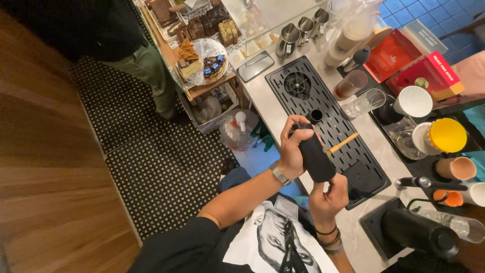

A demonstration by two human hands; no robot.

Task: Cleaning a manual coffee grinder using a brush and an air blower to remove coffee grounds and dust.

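At lower centre, a black grinder [314,154] is held tilted above the counter edge. Its base is cupped by the right hand [328,197], and its upper body is wrapped by the left hand [292,151]. A wooden-knobbed crank [342,144] juts from it. It is judged rigid, fairly heavy and smooth, best gripped around the barrel. Beyond lies a drip tray [323,106], with pitchers [303,28] at upper centre.

Both hands on a black cylinder [314,154] — probably a hand grinder — left hand [293,146] gripping its top, right hand [329,194] at the bottom, above black drip tray [323,101].
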